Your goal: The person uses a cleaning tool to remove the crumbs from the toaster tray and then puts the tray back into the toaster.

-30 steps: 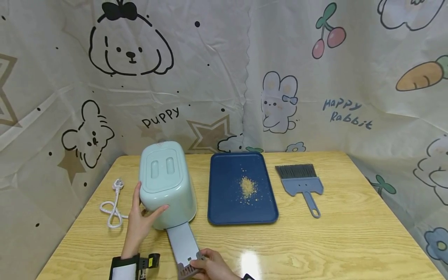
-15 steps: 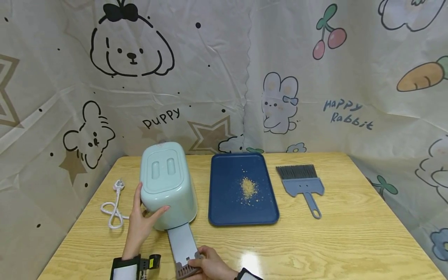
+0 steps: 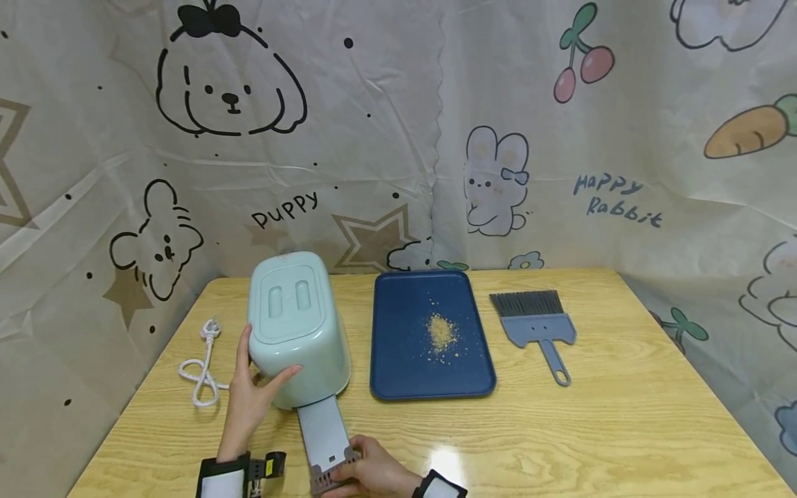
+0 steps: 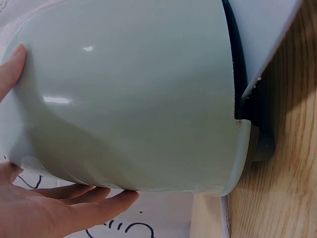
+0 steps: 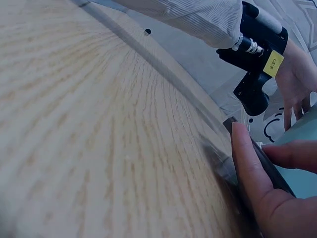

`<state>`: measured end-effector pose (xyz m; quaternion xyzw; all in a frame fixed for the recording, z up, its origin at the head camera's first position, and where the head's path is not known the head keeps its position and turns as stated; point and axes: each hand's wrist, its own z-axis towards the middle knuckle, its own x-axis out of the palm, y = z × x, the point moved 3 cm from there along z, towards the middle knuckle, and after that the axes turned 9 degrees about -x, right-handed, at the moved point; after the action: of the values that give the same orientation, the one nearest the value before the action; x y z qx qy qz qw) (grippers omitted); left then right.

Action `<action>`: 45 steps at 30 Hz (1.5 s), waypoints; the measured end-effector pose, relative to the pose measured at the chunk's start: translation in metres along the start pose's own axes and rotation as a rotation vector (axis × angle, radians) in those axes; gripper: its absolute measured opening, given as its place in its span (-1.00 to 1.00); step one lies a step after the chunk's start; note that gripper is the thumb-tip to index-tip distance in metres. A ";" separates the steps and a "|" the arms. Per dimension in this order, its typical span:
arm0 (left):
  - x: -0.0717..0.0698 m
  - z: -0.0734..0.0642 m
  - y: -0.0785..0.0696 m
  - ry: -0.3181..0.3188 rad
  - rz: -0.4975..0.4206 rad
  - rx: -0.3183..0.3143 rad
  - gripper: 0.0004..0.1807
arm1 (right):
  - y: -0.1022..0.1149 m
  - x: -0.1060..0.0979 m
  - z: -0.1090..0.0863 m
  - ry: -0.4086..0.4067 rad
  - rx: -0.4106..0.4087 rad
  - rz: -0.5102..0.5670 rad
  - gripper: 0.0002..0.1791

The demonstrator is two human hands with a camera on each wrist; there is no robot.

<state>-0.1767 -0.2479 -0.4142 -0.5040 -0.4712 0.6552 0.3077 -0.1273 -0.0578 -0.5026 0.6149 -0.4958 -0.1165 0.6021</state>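
A pale mint-green toaster (image 3: 290, 311), its top bearing two slot-shaped marks, stands at the left of the table. My left hand (image 3: 248, 398) grips its near left corner, thumb on the front and fingers along the side; the left wrist view shows this hand (image 4: 54, 210) against the glossy shell (image 4: 129, 99). From the toaster's lower front juts a grey crumb tray (image 3: 325, 432) with a brown slotted end. My right hand (image 3: 373, 470) pinches that end between thumb and fingers. In the right wrist view the fingers (image 5: 250, 166) hold the dark edge (image 5: 275, 173) of the tray end.
A navy tray (image 3: 405, 377) carrying a heap of crumbs (image 3: 441, 333) lies right of the toaster. Beyond it is a blue-grey brush (image 3: 538, 330) with dark bristles. A white power cord (image 3: 205, 373) lies coiled at the left. A patterned cloth (image 3: 386, 138) hangs behind the table.
My right hand has moved slightly away from me and left with the crumb tray, which now sticks out a little less. My left hand and the toaster have stayed in place.
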 end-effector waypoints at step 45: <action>-0.002 -0.002 0.001 -0.009 0.019 0.036 0.09 | 0.011 0.008 0.045 -0.076 0.004 0.012 -0.77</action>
<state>-0.1746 -0.2491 -0.4145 -0.4999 -0.4558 0.6687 0.3084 -0.1619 -0.0892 -0.5013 0.6083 -0.5222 -0.1349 0.5823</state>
